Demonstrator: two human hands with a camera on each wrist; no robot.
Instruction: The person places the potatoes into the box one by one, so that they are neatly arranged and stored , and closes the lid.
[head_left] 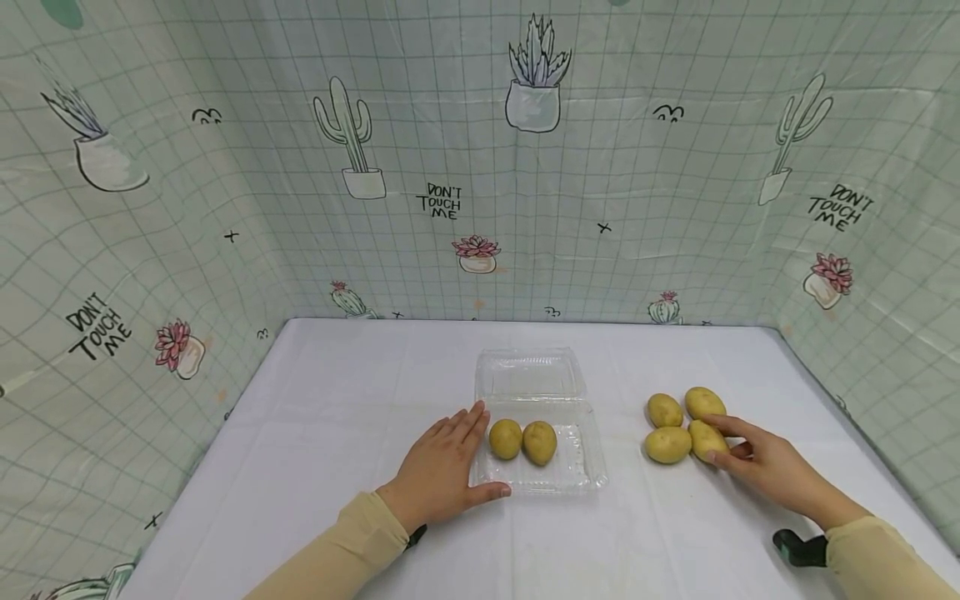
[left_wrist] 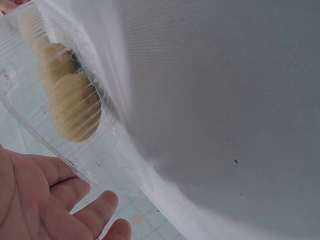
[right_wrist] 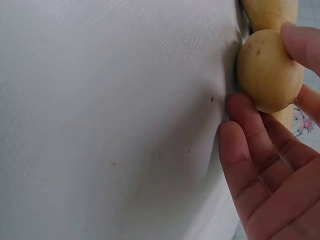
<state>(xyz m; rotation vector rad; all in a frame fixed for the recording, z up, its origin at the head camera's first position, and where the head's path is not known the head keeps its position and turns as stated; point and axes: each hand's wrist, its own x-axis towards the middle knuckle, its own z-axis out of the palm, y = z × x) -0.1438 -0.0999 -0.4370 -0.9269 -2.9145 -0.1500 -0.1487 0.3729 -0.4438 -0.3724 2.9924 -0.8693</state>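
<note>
A clear plastic clamshell container (head_left: 573, 475) lies on the table with its lid (head_left: 528, 375) folded back. Two potatoes, a left one (head_left: 505, 439) and a right one (head_left: 540, 442), sit side by side in its base. My left hand (head_left: 438, 468) rests at the container's left side, fingers extended along the edge and thumb by the front corner. Over on the right, my right hand (head_left: 780, 471) holds a potato (head_left: 706, 441) between thumb and fingers. In the right wrist view, the thumb presses this potato (right_wrist: 267, 70) from one side and fingers lie against the other.
Three more potatoes lie close to the held one: one at the front left (head_left: 667, 445), one at the back left (head_left: 665, 410) and one at the back (head_left: 704, 402). A white cloth covers the table (head_left: 360, 392). Printed curtains (head_left: 637, 225) enclose its back and sides.
</note>
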